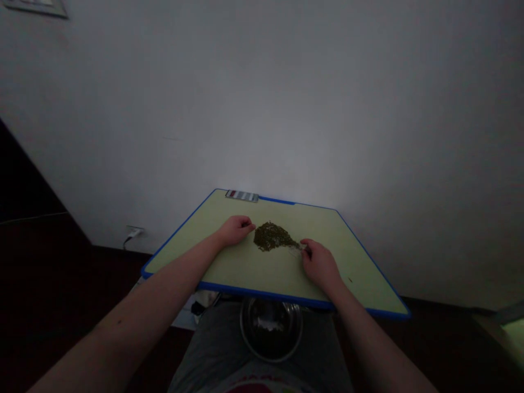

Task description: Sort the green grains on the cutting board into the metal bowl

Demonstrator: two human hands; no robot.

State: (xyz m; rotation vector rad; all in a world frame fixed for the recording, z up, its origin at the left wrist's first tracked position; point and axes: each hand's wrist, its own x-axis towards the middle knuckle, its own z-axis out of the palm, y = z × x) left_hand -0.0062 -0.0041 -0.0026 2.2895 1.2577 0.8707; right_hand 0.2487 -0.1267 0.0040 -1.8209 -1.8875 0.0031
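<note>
A loose pile of small green-brown grains (271,236) lies on the pale table (241,267), tapering toward the right. At its left edge is my left hand (236,230), closed with thumb and fingertips together; whatever they pinch is too small to make out. My right hand (320,262) is closed at the narrow right end of the pile. Something small and partly see-through shows by its fingertips, but its kind is unclear. On my lap, below the table's front edge, sits a shiny metal bowl (271,353); its dark inside is hard to read.
A flat rectangular thing with a striped face (242,196) lies at the table's back left edge. The blue-edged table stands against a grey wall (262,98). A plug with a cable (133,233) is low on the wall at left. One small dark speck (350,280) lies right of my right hand.
</note>
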